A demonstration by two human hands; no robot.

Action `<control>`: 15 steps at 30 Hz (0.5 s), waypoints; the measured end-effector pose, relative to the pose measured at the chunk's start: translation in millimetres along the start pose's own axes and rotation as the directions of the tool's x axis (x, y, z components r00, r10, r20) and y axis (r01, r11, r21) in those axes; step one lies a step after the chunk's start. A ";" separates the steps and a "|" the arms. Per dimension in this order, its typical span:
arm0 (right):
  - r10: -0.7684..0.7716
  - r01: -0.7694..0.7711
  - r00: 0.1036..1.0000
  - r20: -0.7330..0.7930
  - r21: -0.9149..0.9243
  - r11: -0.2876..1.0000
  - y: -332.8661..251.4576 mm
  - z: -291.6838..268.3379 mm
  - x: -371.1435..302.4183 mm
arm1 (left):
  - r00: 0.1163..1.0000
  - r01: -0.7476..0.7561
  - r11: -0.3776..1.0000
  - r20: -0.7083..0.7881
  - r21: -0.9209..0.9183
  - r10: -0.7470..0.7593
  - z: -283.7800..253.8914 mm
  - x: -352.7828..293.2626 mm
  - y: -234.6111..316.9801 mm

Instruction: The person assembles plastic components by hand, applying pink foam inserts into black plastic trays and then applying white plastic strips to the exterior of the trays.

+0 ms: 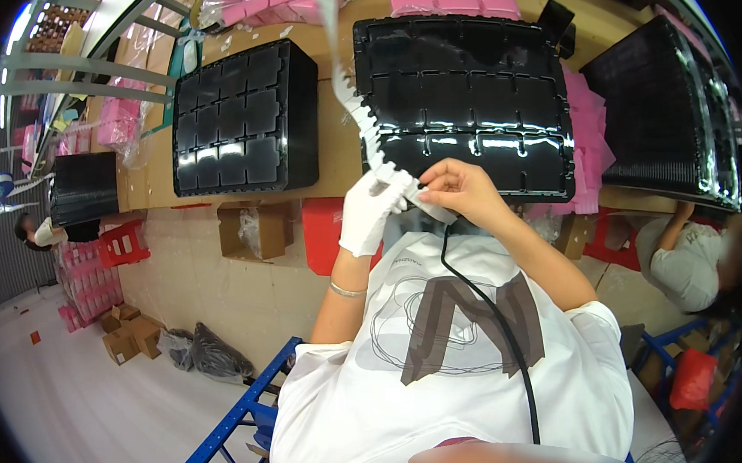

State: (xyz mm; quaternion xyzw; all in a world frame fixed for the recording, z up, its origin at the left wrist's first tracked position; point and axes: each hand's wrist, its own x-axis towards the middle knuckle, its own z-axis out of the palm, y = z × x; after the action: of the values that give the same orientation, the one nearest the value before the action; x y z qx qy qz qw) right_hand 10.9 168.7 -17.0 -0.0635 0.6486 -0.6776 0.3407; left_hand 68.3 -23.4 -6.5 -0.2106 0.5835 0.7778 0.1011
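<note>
Large dark letter print [430,326] and small lettering [407,262] on the white shirt [453,414]

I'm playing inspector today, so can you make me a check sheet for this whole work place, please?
Surface: brown tabletop, bearing black moulded trays and small white scraps.
Job's things: white notched strip, crossing the middle tray's left edge.
Clutter: pink sheets beside the middle tray.
Grips: left grip, white-gloved, and right grip, bare, both holding the strip.
Cables: black cable down the white shirt.
Surroundings: cardboard boxes on the floor; other people at both sides.
</note>
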 end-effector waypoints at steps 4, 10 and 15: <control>0.016 -0.017 1.000 -0.016 -0.047 0.999 7.1 3.5 -2.3 | 0.993 -0.021 0.998 -0.118 -0.067 0.013 -5.7 3.1 -7.0; -0.675 0.646 0.734 0.071 -0.381 0.662 -12.6 20.8 6.0 | 0.954 -0.160 0.984 -0.268 -0.079 0.134 -23.4 -0.5 -7.4; -0.313 0.403 0.913 0.262 -0.462 0.790 -13.8 16.4 56.6 | 0.930 -0.113 0.992 -0.347 0.053 0.124 -44.4 -3.0 -9.6</control>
State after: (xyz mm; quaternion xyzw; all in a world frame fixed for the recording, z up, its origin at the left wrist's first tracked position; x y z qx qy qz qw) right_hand -28.7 123.2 -22.0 -0.3307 0.7475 -0.5277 0.2311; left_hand 84.2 -62.5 -23.6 -0.3081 0.6163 0.7232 -0.0478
